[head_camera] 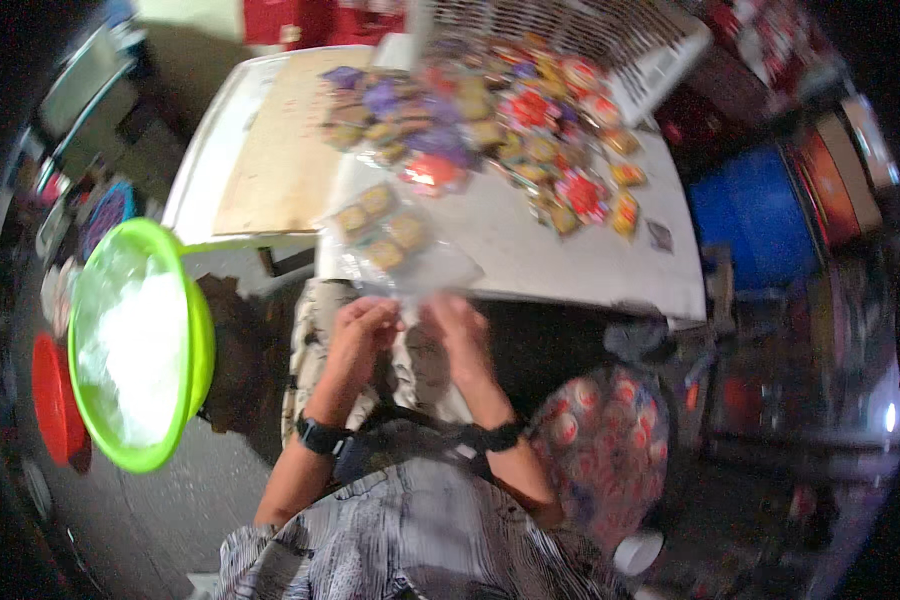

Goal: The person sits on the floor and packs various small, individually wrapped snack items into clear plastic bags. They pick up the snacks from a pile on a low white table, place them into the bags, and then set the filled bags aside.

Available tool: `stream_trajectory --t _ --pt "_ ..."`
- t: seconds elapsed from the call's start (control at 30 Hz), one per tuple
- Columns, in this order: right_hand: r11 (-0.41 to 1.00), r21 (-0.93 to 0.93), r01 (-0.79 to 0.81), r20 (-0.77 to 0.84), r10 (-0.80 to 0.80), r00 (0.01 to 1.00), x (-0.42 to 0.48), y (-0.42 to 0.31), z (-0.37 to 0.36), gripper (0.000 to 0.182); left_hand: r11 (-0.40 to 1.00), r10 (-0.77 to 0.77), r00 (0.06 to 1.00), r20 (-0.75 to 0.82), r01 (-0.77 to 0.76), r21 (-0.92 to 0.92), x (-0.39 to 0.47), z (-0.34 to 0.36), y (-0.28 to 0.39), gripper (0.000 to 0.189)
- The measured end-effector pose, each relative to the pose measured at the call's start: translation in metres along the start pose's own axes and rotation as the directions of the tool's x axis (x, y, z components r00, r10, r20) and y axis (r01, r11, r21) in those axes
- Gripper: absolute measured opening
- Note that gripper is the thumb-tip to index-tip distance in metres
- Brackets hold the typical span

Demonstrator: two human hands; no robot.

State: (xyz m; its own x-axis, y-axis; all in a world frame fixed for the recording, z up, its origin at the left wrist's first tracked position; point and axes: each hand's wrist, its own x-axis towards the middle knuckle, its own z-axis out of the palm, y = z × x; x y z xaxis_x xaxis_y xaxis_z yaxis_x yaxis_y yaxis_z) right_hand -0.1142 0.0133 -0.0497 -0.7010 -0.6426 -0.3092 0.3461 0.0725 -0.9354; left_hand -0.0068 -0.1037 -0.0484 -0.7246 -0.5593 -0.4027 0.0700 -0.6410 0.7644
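Both hands are at the near edge of a white table (495,247). My left hand (367,319) has its fingers closed on the near edge of a clear plastic bag (442,262). Several small yellowish packets (379,225) lie in or under the bag. My right hand (454,319) is blurred beside the bag's near edge; whether it grips the plastic cannot be made out. Beyond the bag lies a pile of small wrapped packets, among them purple ones (439,142), red ones (529,112) and yellow ones (625,214).
A green plastic basin (199,352) with clear plastic bags (131,345) stands at the left, near a red basin (58,397). A cardboard sheet (277,150) covers the table's left part. A white plastic basket (645,82) stands behind the pile. A blue drum (754,217) is at the right.
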Motion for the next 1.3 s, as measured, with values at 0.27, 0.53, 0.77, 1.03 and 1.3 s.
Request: stream_trajectory --t 0.27,0.53,0.77,1.03,1.3 --pt "0.605 0.699 -0.382 0.308 0.228 0.924 -0.009 -0.006 0.005 0.037 0.912 -0.203 0.964 0.172 0.122 0.39 -0.032 0.002 -0.016 0.023" --pt "0.489 0.855 -0.175 0.222 -0.038 0.974 -0.022 0.045 -0.05 0.033 0.817 -0.355 0.824 0.443 0.043 0.575 -0.039 0.009 -0.029 0.028" --pt "0.582 0.811 0.063 -0.004 -0.102 0.995 -0.111 0.043 -0.157 0.048 0.836 -0.377 0.828 0.416 0.111 0.537 -0.042 0.013 -0.049 0.027" --pt "0.874 -0.485 0.013 -0.534 -0.308 0.787 -0.261 0.086 -0.25 0.045 0.784 -0.473 0.79 0.39 0.176 0.595 -0.041 0.027 -0.053 0.023" --pt "0.954 -0.094 0.286 -0.877 -0.215 0.43 -0.335 0.144 -0.282 0.04 0.754 -0.505 0.778 0.374 0.186 0.63 -0.047 0.034 -0.058 0.019"
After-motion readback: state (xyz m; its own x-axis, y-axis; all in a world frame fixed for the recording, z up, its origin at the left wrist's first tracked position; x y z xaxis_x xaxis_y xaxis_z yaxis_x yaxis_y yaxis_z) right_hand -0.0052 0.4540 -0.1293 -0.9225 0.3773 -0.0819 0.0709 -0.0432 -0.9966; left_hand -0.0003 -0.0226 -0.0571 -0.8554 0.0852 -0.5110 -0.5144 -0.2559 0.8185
